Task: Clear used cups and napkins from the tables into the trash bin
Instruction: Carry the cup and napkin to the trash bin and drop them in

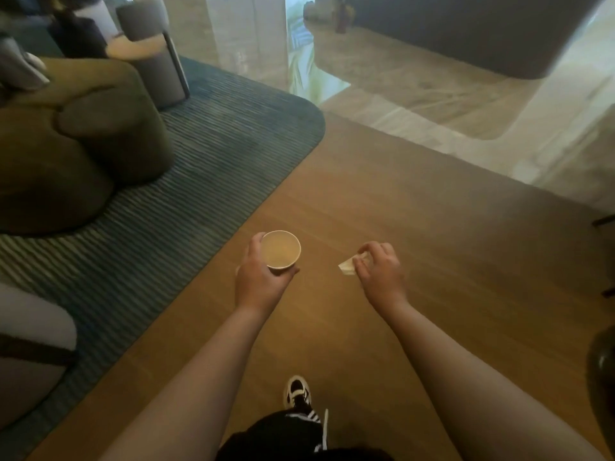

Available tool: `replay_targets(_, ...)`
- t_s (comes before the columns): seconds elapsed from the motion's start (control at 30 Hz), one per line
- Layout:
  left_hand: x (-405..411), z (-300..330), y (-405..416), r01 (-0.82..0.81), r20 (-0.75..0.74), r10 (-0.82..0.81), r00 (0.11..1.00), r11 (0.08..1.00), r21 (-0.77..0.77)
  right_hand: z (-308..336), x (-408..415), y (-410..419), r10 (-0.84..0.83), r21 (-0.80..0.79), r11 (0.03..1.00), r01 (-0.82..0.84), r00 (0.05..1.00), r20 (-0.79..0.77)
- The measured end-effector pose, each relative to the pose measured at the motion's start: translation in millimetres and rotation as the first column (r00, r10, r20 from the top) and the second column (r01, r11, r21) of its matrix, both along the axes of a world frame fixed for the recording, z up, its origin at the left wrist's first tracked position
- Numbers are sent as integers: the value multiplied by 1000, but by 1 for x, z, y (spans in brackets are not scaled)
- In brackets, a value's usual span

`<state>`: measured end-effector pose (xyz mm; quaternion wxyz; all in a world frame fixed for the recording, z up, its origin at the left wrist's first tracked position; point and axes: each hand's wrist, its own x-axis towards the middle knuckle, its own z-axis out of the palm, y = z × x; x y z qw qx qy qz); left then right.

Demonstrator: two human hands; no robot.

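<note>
My left hand grips a white paper cup upright from the side, its open mouth facing the camera, held out over the wooden floor. My right hand pinches a crumpled white napkin between thumb and fingertips, about a hand's width to the right of the cup. Both arms reach forward at waist height. No trash bin shows in the head view.
A blue-grey ribbed rug covers the floor at left, with an olive armchair and a round side table on it. A pale cushion sits at the lower left. Wooden floor runs ahead to marble tiles. My shoe steps forward.
</note>
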<state>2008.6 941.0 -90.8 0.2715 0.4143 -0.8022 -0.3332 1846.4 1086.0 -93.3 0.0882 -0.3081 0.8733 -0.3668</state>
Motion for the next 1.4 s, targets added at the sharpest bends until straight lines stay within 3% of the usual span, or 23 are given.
replay_targets(0.43,-175,-9,-206,-26,26,25,999,999,29,-8,-178,-213,9,37,999,-10,1000,6)
replay_targets(0.9,-430,2,-461,-115,64,115,991,993,0,5,-453,-476,113,34,993,-112,993,-20)
replay_targets(1.4,-586,-11,-740,-136,67,132,989,989,59,-19,-616,-768,167,25,986,-167,986,3)
